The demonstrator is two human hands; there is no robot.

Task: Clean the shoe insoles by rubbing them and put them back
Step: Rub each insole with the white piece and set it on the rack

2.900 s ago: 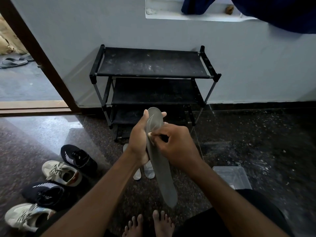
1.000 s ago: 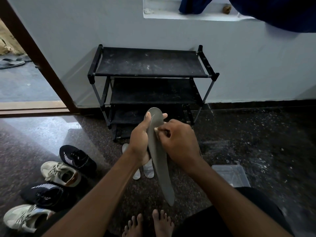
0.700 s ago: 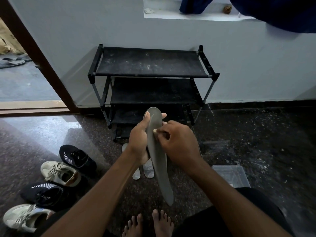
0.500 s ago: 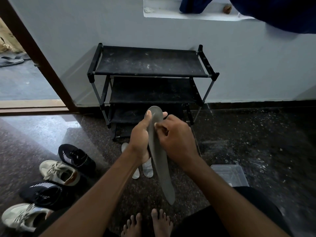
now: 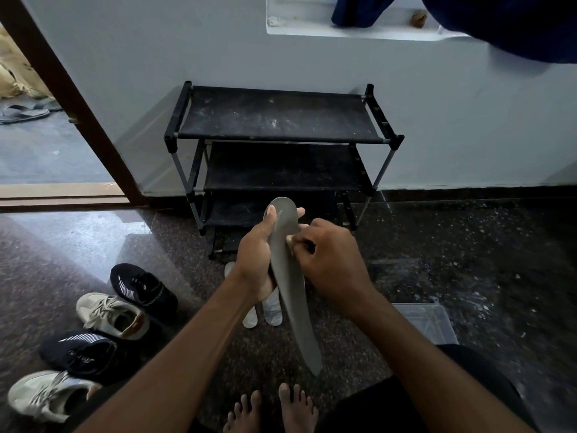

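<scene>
Grey insole (image 5: 292, 295) held before the shoe rack (image 5: 278, 120).
Left hand (image 5: 254, 260) grips it; right hand (image 5: 331, 260) pinches a pale scrap (image 5: 290, 239) against it.

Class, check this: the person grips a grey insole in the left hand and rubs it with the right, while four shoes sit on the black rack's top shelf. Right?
No. The head view shows the four shoes on the floor beside the person, not on the black rack. The rest holds: left hand grips the grey insole, right hand rubs it with a small pale piece.
</scene>
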